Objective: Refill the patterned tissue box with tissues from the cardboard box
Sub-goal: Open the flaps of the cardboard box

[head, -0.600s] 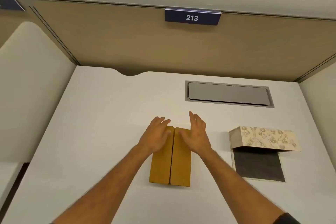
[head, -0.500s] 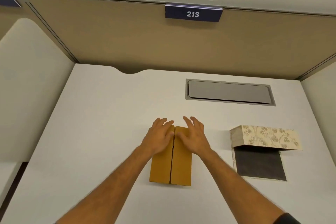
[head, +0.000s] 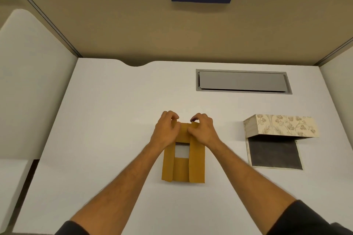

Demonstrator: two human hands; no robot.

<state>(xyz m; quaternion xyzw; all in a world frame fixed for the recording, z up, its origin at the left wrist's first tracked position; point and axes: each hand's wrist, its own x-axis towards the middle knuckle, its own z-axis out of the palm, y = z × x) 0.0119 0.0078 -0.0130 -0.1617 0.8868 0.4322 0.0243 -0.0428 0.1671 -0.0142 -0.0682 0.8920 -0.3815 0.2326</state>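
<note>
Cardboard box flaps gripped at the far end by both hands.

Curled fingers of the left hand are pinched on the left top flap of the cardboard box, and the right hand is closed likewise on the right flap. The flaps are parted, and white tissues are seen in the gap. The patterned tissue box is set well apart to the right on the white desk, with its dark interior open.
</note>
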